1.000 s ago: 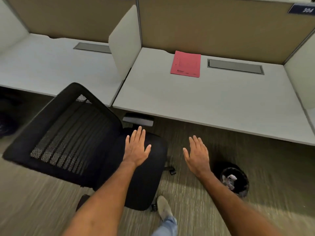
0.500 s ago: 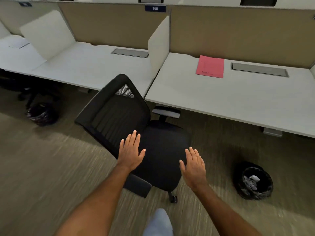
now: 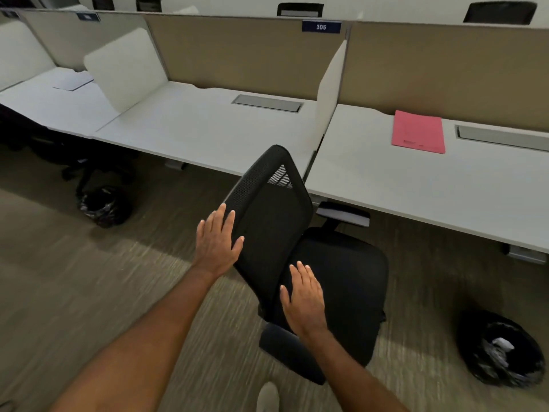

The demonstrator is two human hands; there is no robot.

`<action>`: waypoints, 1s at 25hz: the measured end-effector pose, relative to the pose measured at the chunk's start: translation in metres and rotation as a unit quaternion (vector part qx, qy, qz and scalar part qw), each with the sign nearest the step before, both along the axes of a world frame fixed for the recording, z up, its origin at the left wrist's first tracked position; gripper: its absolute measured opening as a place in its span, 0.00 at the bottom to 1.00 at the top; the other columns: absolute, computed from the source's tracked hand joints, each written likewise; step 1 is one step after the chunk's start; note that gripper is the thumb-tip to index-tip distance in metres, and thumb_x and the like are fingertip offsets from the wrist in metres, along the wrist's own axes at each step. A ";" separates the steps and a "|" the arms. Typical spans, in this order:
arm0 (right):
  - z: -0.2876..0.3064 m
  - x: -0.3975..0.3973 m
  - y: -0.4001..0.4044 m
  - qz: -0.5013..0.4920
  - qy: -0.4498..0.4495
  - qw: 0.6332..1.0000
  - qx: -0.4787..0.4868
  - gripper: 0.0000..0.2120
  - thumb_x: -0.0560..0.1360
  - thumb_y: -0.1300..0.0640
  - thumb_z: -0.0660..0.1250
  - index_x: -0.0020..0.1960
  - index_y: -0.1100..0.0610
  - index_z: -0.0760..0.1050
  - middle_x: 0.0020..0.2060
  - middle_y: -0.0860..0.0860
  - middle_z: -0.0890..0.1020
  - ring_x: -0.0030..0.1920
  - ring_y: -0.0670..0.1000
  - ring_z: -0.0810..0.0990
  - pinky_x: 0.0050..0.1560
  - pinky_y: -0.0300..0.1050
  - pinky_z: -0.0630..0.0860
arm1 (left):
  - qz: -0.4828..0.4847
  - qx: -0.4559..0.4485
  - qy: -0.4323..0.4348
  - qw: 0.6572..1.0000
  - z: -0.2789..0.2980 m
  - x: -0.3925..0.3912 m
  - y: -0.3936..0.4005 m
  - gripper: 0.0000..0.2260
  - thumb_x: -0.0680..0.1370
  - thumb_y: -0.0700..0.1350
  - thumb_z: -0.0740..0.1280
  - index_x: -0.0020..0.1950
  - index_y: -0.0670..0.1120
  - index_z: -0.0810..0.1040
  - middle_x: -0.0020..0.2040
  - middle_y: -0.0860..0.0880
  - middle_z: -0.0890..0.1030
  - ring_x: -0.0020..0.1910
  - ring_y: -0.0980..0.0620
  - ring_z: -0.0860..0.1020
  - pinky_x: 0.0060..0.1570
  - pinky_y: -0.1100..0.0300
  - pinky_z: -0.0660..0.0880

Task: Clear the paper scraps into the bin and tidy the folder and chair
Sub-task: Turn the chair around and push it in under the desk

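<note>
A black mesh-backed office chair [image 3: 341, 272] stands on the carpet in front of the white desks, its seat turned to the right. My left hand [image 3: 218, 242] is flat with fingers spread against the left edge of the backrest. My right hand [image 3: 303, 300] hovers open over the lower backrest near the seat. A pink folder [image 3: 418, 132] lies flat on the right desk [image 3: 416, 185] near the partition. A black-lined bin [image 3: 502, 349] with white paper scraps in it sits on the floor at the lower right.
A second black-bagged bin [image 3: 102, 205] sits under the left desk [image 3: 184, 129]. White dividers [image 3: 328, 87] separate the desks, backed by a tan partition labelled 305. My shoe [image 3: 267, 396] shows at the bottom edge. Carpeted floor spreads to the left.
My view has swung left and back from the desk. The chair now appears edge-on, and my left hand has come onto the backrest edge; both hands stay open.
</note>
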State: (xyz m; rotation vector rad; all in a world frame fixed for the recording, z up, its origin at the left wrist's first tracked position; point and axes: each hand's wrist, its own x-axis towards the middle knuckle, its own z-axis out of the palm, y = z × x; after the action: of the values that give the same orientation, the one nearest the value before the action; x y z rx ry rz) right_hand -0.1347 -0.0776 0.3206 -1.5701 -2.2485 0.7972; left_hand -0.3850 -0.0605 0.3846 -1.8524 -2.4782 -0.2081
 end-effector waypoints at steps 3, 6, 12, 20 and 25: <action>0.013 -0.066 0.004 -0.001 0.029 0.999 -0.019 0.29 0.84 0.44 0.57 0.82 0.51 0.56 0.83 0.48 0.56 0.83 0.49 0.50 0.82 0.51 0.51 | -0.013 0.021 -0.040 0.999 0.005 -0.033 0.023 0.31 0.79 0.55 0.65 0.79 0.44 0.64 0.80 0.41 0.61 0.76 0.40 0.63 0.73 0.39 0.65; 0.024 -0.113 0.011 0.005 0.058 0.997 -0.043 0.31 0.83 0.45 0.60 0.82 0.51 0.55 0.83 0.49 0.56 0.82 0.50 0.52 0.81 0.52 0.56 | 0.003 0.019 -0.126 0.992 0.006 -0.056 0.049 0.30 0.80 0.52 0.66 0.79 0.43 0.63 0.79 0.42 0.62 0.77 0.42 0.63 0.74 0.44 0.65; 0.038 -0.163 0.023 0.021 0.143 0.968 -0.203 0.41 0.76 0.52 0.68 0.83 0.50 0.51 0.81 0.49 0.60 0.79 0.48 0.61 0.78 0.47 0.63 | 0.068 -0.010 -0.362 0.930 0.015 -0.076 0.090 0.22 0.82 0.44 0.65 0.77 0.46 0.70 0.73 0.44 0.75 0.71 0.45 0.74 0.71 0.53 0.68; 0.043 -0.170 0.022 -0.021 0.141 0.966 -0.218 0.32 0.77 0.44 0.67 0.77 0.52 0.65 0.68 0.49 0.72 0.67 0.50 0.75 0.68 0.50 0.75 | 0.032 -0.034 -0.340 0.939 0.016 -0.081 0.101 0.24 0.81 0.42 0.66 0.77 0.45 0.68 0.73 0.42 0.74 0.71 0.43 0.73 0.72 0.49 0.68; 0.052 -0.159 0.003 -0.050 0.165 0.962 -0.213 0.26 0.78 0.35 0.62 0.68 0.52 0.71 0.60 0.48 0.75 0.58 0.48 0.77 0.60 0.50 0.78 | 0.020 -0.041 -0.321 0.946 0.021 -0.071 0.100 0.24 0.82 0.41 0.66 0.78 0.46 0.68 0.74 0.41 0.70 0.72 0.42 0.71 0.72 0.49 0.67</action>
State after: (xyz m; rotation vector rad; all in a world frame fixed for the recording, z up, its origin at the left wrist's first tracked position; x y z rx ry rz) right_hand -0.2941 -0.0750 0.3730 -1.5604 -1.8247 1.4679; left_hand -0.4563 0.0391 0.4057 -2.0056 -2.9533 -0.8448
